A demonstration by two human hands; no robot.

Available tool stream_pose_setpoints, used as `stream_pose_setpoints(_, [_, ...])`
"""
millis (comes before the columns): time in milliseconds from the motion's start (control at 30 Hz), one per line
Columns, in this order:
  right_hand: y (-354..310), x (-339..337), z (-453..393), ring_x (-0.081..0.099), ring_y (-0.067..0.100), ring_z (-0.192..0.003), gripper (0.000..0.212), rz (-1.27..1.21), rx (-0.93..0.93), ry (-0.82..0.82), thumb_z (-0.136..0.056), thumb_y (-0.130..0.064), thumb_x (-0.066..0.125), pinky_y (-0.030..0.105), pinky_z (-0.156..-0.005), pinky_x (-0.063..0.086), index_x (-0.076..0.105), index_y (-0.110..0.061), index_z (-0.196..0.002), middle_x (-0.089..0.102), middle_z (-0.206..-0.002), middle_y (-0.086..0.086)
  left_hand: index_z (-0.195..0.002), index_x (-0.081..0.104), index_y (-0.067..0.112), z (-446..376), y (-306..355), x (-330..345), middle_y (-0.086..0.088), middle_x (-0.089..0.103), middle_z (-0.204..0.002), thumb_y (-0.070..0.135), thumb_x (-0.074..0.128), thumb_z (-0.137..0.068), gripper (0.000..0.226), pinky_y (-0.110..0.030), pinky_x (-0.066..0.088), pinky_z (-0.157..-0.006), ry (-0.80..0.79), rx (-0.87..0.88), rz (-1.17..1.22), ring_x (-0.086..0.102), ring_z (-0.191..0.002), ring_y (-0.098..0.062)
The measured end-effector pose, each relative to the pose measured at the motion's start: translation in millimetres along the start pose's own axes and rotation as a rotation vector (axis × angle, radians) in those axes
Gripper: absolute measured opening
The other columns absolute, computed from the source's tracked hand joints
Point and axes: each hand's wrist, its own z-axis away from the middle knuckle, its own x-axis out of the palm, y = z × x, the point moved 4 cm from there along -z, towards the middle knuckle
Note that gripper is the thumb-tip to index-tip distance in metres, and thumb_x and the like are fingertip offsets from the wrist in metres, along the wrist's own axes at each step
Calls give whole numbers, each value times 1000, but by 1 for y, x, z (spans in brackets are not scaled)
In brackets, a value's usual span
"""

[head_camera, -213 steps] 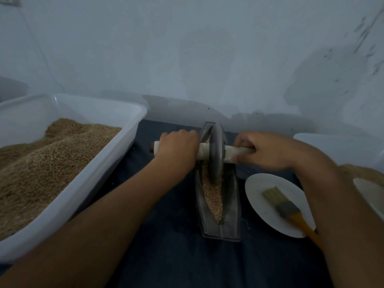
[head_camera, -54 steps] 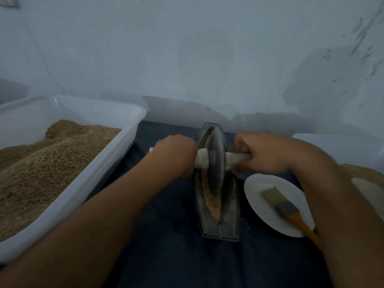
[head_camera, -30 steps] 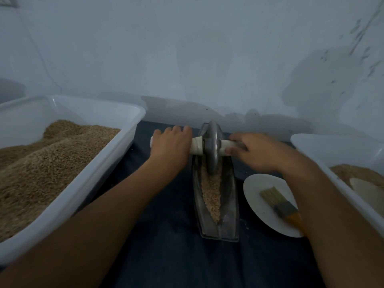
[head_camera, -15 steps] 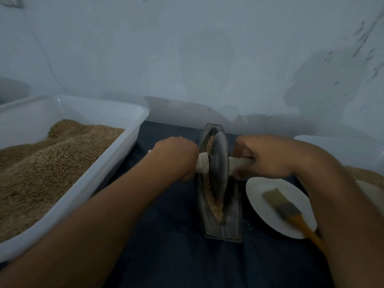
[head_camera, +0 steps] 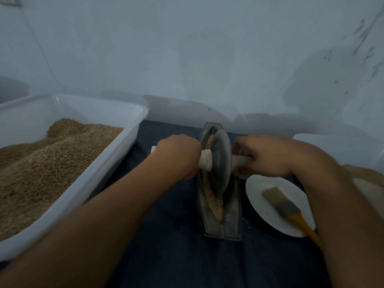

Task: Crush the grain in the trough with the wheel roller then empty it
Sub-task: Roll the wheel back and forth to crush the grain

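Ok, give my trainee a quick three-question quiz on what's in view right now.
1. True or false: both hands grip the wheel roller's handle.
2. What lies on the white plate? A spoon, B brush, C knife.
3. On which side of the trough is the big tub heaped with grain?

Key: 1 true, left hand and right hand each hold an end. 2 B, the brush. 3 Its left.

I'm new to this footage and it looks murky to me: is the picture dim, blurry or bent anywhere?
Head view: the light is dim and bluish; soft shadows fall on the wall behind. The right hand and the wheel roller are smeared by motion blur, while the brush is sharper. The wide lens bows the white tub rim and stretches the forearms.
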Motion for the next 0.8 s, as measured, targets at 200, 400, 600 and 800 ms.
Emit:
stream_pose_setpoints(200, [18,12,-21,54,7,-80,25,-77,19,209,-92,-54,59,27,-59,35,56,-38,-111,60,-96,-11,-94,35,20,-18,-10,12,-6,60,-105,17,64,-85,30,-35,34,-72,367,-45,12,60,-96,-27])
stream_pose_setpoints(400, [29,15,-24,54,2,-83,28,-121,16,201,-89,-51,65,26,-61,38,58,-41,-114,62,-101,-13,-92,34,20,-22,-10,15,-5,60,-102,19,65,-86,31,-35,33,-71,406,-49,-4,61,-92,-26])
stream_pose_setpoints(600, [21,8,-14,54,3,-76,31,-7,23,89,-80,-25,75,29,-59,39,51,-43,-88,59,-89,-14,-107,54,15,-13,-11,12,-4,56,-96,19,67,-86,25,-36,38,-70,186,-36,48,48,-80,-20])
stream_pose_setpoints(800, [-2,-4,10,59,5,-78,44,122,35,-105,-69,-36,86,32,-64,51,49,-43,-92,61,-91,-16,-70,46,13,3,1,4,-3,47,-74,15,73,-78,29,-35,48,-68,-94,-11,-56,46,-61,-17])
